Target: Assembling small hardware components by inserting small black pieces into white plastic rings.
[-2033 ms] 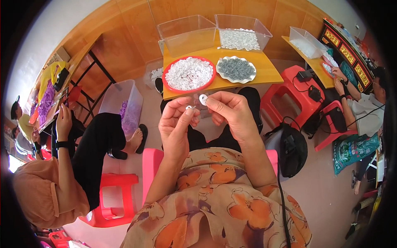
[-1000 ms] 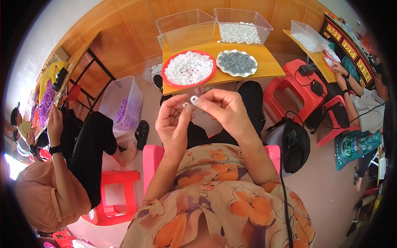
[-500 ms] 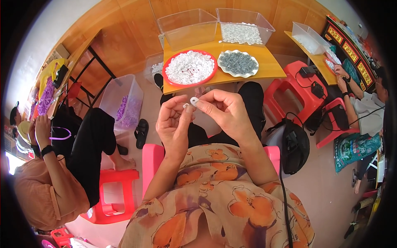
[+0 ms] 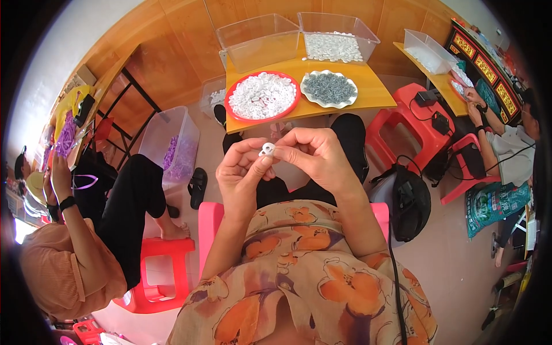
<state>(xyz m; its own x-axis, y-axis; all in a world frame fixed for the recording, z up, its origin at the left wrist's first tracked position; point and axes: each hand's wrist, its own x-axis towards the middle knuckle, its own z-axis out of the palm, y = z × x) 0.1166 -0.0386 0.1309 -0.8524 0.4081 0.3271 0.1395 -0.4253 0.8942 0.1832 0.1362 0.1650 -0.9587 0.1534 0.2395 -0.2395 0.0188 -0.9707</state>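
Observation:
A small white plastic piece [image 4: 267, 149] with holes in it sits between the fingertips of both my hands, in front of the table's near edge. My left hand [image 4: 241, 172] pinches it from the left between thumb and fingers. From the other side, the thumb and forefinger of my right hand [image 4: 316, 158] press on it. Whether it is one part or two set together, I cannot tell. Beyond my hands stands a red round tray [image 4: 231, 113] heaped with white plastic pieces [image 4: 261, 95]. Beside it is a white scalloped plate [image 4: 338, 106] of small dark grey pieces [image 4: 329, 87].
On the yellow table [image 4: 374, 95] stand two clear bins [image 4: 259, 46], one holding white pieces [image 4: 332, 47]. A red stool [image 4: 397, 126] and a black backpack [image 4: 408, 201] are at my right. At my left, a co-worker [image 4: 75, 264] sits near a bin of purple strips [image 4: 172, 155].
My two hands have brought their small white pieces together at the fingertips. The left co-worker's hands have shifted slightly.

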